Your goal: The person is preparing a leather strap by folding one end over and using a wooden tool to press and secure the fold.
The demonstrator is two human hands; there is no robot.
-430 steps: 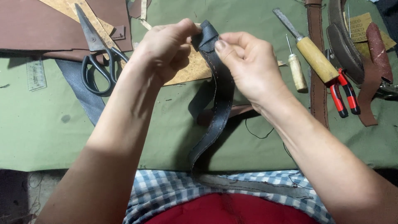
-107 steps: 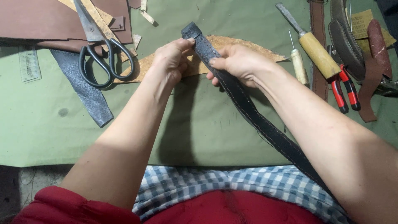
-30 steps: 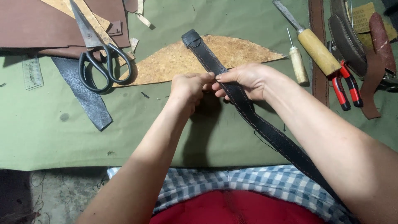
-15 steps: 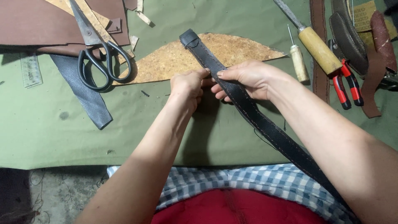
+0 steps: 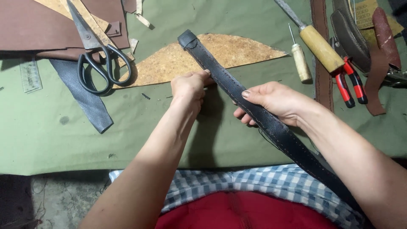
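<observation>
Both hands are working a long black leather strap that is running diagonally across the green cloth-covered bench. Its folded, stitched end is lying up and to the left on a cork-coloured scrap, and its length is sloping down to the right, passing under the right forearm and off toward the lap.

The left hand is sitting on the strap's upper stretch, fingers curled in tight and pinching the left edge just below the folded tip. The right hand is cradling the strap further down, fingers wrapped underneath, thumb lying flat along the top, a close grip rather than a spread one. So the strap's long axis is running straight from one hand to the other, with the left hand nearer the folded end and the right hand nearer the trailing length. A row of pale stitching is showing along the strap's edge between the two grips.

Off to the left, black-handled scissors are lying on brown leather sheets, with a loose dark leather strip beside them. To the right, a wooden-handled awl, a larger wooden-handled tool and red-handled pliers are lying well apart from both hands.
</observation>
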